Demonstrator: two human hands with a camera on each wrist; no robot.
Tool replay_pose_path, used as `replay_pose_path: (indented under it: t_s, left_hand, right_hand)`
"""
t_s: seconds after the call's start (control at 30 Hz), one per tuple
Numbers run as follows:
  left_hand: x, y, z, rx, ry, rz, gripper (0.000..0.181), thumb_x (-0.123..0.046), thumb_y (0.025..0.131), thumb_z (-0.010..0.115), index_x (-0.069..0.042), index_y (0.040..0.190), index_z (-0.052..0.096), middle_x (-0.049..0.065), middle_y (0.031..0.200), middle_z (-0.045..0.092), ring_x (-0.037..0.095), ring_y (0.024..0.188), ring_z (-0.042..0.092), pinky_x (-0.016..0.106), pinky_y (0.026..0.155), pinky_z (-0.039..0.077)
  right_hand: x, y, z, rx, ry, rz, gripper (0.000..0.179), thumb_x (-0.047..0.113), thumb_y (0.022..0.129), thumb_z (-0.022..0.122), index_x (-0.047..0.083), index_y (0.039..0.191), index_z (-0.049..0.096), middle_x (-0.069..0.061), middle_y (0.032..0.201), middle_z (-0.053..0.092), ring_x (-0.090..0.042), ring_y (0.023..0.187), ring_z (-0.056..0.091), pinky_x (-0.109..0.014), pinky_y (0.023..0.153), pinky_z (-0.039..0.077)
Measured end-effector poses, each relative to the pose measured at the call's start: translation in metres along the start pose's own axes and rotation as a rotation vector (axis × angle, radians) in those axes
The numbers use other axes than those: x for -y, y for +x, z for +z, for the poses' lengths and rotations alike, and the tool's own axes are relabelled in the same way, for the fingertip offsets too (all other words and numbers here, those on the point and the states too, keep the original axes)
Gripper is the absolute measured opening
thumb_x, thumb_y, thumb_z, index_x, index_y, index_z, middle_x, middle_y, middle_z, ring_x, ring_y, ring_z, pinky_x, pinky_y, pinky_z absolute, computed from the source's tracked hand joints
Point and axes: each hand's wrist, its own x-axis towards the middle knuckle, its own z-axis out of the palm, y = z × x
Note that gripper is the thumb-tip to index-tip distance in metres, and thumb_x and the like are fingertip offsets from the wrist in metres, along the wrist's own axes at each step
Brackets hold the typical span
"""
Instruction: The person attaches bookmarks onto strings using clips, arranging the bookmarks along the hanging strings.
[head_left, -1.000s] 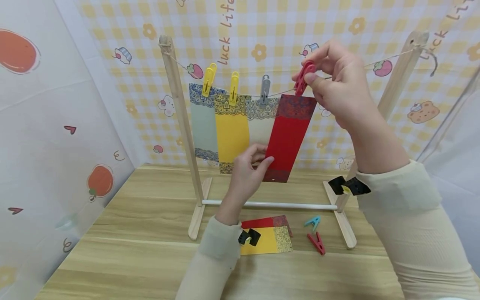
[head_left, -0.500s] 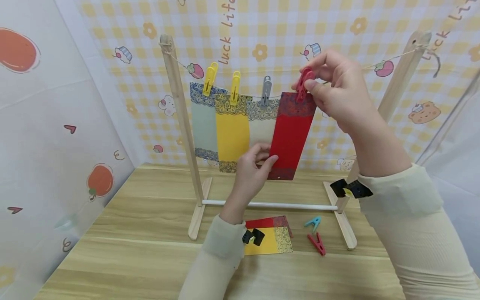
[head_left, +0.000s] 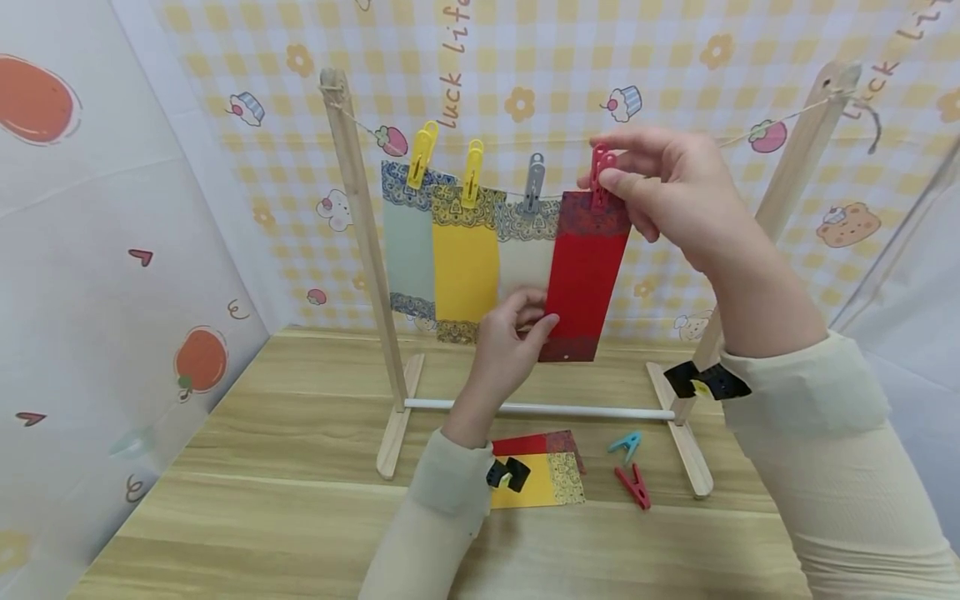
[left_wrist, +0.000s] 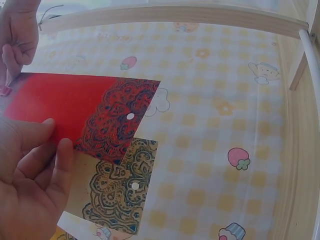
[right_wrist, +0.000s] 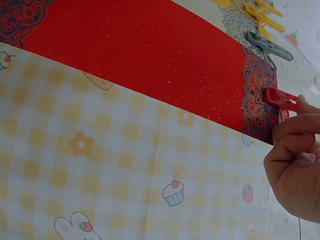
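Observation:
My right hand (head_left: 686,192) pinches a red clothespin (head_left: 598,175) over the top edge of a red card (head_left: 585,283) with patterned ends. In the right wrist view the jaws of this clothespin (right_wrist: 275,96) overlap the card's patterned band. Lower down, my left hand (head_left: 502,346) holds the card's left edge between thumb and fingers, as the card (left_wrist: 65,97) also shows in the left wrist view. To the left hang a pale green card (head_left: 408,250), a yellow card (head_left: 465,267) and a cream card (head_left: 523,258), under yellow clothespins (head_left: 472,175) and a grey clothespin (head_left: 534,183).
A string (head_left: 780,121) runs between wooden posts (head_left: 352,192), joined below by a white rod (head_left: 577,410). On the table (head_left: 300,450) lie a red card (head_left: 525,446), a yellow card (head_left: 536,481), a blue clothespin (head_left: 627,444) and another red clothespin (head_left: 635,487). A checked cloth (head_left: 570,50) hangs behind.
My right hand has come down with the red clothespin, which now overlaps the card's top edge. The red card hangs straighter, and my left hand has shifted slightly right.

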Motion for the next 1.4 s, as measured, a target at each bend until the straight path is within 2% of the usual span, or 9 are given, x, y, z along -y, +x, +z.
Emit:
replay_pose_path:
  t_s: [0.1, 0.17, 0.33, 0.53, 0.6, 0.8, 1.0, 1.23, 1.4]
  left_hand:
    - [0.001, -0.002, -0.002, 0.002, 0.027, 0.007, 0.019, -0.006, 0.094, 0.067, 0.002, 0.111, 0.065, 0.017, 0.106, 0.074, 0.026, 0.096, 0.072, 0.024, 0.076, 0.058]
    - [0.004, -0.003, -0.004, 0.003, 0.037, 0.004, 0.018, -0.006, 0.094, 0.066, 0.001, 0.111, 0.066, 0.016, 0.104, 0.075, 0.026, 0.094, 0.072, 0.023, 0.075, 0.057]
    - [0.009, -0.009, -0.009, 0.010, 0.034, -0.026, 0.015, -0.007, 0.096, 0.065, -0.001, 0.110, 0.068, 0.013, 0.104, 0.075, 0.022, 0.094, 0.072, 0.023, 0.073, 0.056]
    - [0.015, -0.017, -0.015, 0.019, 0.013, -0.056, 0.013, -0.009, 0.097, 0.064, -0.004, 0.108, 0.068, 0.011, 0.102, 0.075, 0.020, 0.094, 0.073, 0.038, 0.077, 0.061]
    - [0.016, -0.020, -0.017, 0.021, 0.019, -0.064, 0.013, -0.010, 0.097, 0.064, -0.004, 0.107, 0.068, 0.011, 0.101, 0.075, 0.021, 0.094, 0.073, 0.039, 0.076, 0.061]
    - [0.017, -0.032, -0.023, 0.040, 0.057, -0.142, 0.014, -0.012, 0.098, 0.063, -0.004, 0.108, 0.068, 0.009, 0.100, 0.076, 0.020, 0.094, 0.072, 0.025, 0.073, 0.058]
    - [0.025, -0.045, -0.028, 0.078, 0.090, -0.195, 0.013, -0.012, 0.098, 0.062, -0.006, 0.108, 0.069, 0.008, 0.102, 0.076, 0.021, 0.096, 0.071, 0.026, 0.075, 0.058]
    - [0.033, -0.061, -0.037, 0.164, 0.201, -0.238, 0.015, -0.011, 0.097, 0.063, -0.007, 0.110, 0.071, 0.009, 0.108, 0.074, 0.025, 0.103, 0.069, 0.037, 0.082, 0.058]
    - [0.041, -0.072, -0.043, 0.204, 0.269, -0.264, 0.017, -0.009, 0.096, 0.064, -0.006, 0.111, 0.072, 0.009, 0.110, 0.074, 0.025, 0.104, 0.068, 0.040, 0.087, 0.058]
  right_hand:
    - [-0.002, -0.003, -0.001, -0.006, 0.049, 0.011, 0.041, 0.009, 0.095, 0.064, 0.008, 0.136, 0.060, 0.006, 0.100, 0.075, -0.016, 0.042, 0.043, -0.023, 0.043, 0.039]
    - [-0.003, -0.005, -0.002, -0.023, 0.124, 0.015, 0.044, 0.009, 0.094, 0.067, 0.008, 0.137, 0.059, 0.003, 0.104, 0.074, -0.017, 0.043, 0.047, -0.023, 0.045, 0.044]
    - [-0.007, -0.013, -0.006, -0.063, 0.338, -0.052, 0.041, 0.006, 0.091, 0.070, 0.004, 0.131, 0.062, -0.006, 0.111, 0.071, -0.020, 0.048, 0.056, -0.024, 0.051, 0.051]
    - [-0.012, -0.028, -0.010, -0.089, 0.431, -0.138, 0.033, 0.001, 0.091, 0.068, 0.000, 0.124, 0.066, -0.009, 0.111, 0.074, -0.021, 0.049, 0.059, -0.024, 0.054, 0.054]
    - [-0.015, -0.034, -0.012, -0.096, 0.445, -0.149, 0.031, 0.000, 0.091, 0.068, -0.002, 0.122, 0.066, -0.010, 0.109, 0.074, -0.021, 0.049, 0.060, -0.024, 0.054, 0.055]
    - [-0.033, -0.054, -0.015, -0.076, 0.458, -0.159, 0.027, -0.001, 0.093, 0.064, -0.006, 0.120, 0.066, -0.009, 0.108, 0.075, -0.021, 0.052, 0.062, -0.023, 0.057, 0.055]
    - [-0.058, -0.072, -0.014, -0.059, 0.450, -0.142, 0.026, -0.003, 0.095, 0.060, -0.007, 0.121, 0.065, -0.007, 0.108, 0.075, -0.019, 0.056, 0.065, -0.020, 0.058, 0.053]
    - [-0.098, -0.097, -0.009, -0.086, 0.425, -0.035, 0.024, -0.003, 0.097, 0.057, -0.001, 0.119, 0.067, -0.001, 0.104, 0.076, -0.014, 0.062, 0.066, -0.019, 0.060, 0.048]
    - [-0.126, -0.117, -0.008, -0.052, 0.372, 0.063, 0.025, 0.002, 0.098, 0.057, 0.008, 0.119, 0.069, 0.007, 0.105, 0.076, -0.008, 0.072, 0.064, -0.020, 0.064, 0.044]
